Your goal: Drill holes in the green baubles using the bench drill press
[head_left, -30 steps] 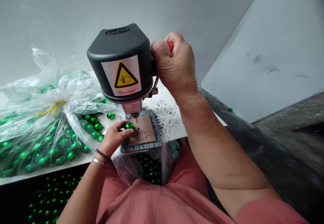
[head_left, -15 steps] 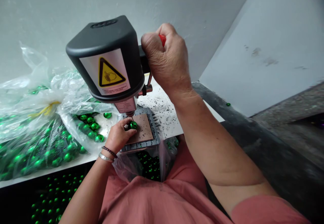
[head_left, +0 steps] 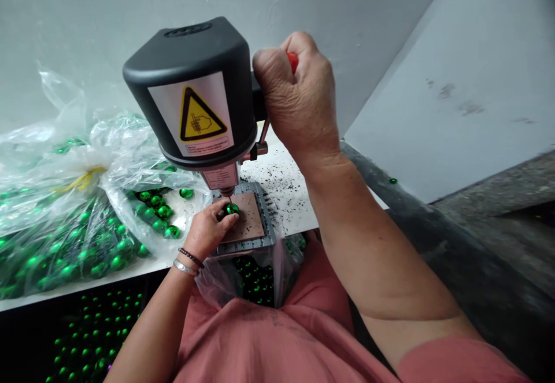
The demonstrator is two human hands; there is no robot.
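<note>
My left hand pinches a shiny green bead between its fingers. It holds the bead on a brown plate just under the tip of a small bench drill. The plate sits in a grey slotted base. My right hand is closed around a red-handled lever at the side of the black drill head. The fist hides most of that handle. The drill head hides the upper part of the column.
Clear plastic bags of green beads lie to the left on a white bench scattered with black specks. Below it, more green beads fill a dark bin. A single bead rests on the grey ledge at the right.
My left hand has brought the green bead closer beneath the drill tip. My right hand still grips the lever. The whole view has shifted slightly.
</note>
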